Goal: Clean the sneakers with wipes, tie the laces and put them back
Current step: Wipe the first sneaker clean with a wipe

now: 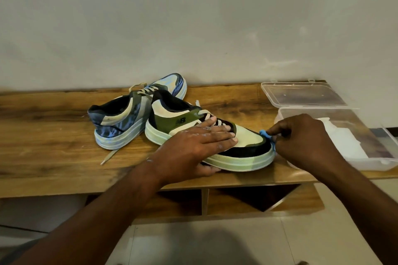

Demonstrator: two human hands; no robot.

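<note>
Head view: one worktop (pixel 53 135) is carrying two sneakers and one clear box (pixel 366 146) with its lid (pixel 301 94) lying open behind it. The far sneaker (pixel 129 118) is sitting beside the near sneaker (pixel 215 140). The left hand (pixel 193 146) is pressing flat on the near sneaker, fingers straight. The right hand (pixel 301 135) is pinching one blue wipe (pixel 267 135) against its toe.
</note>
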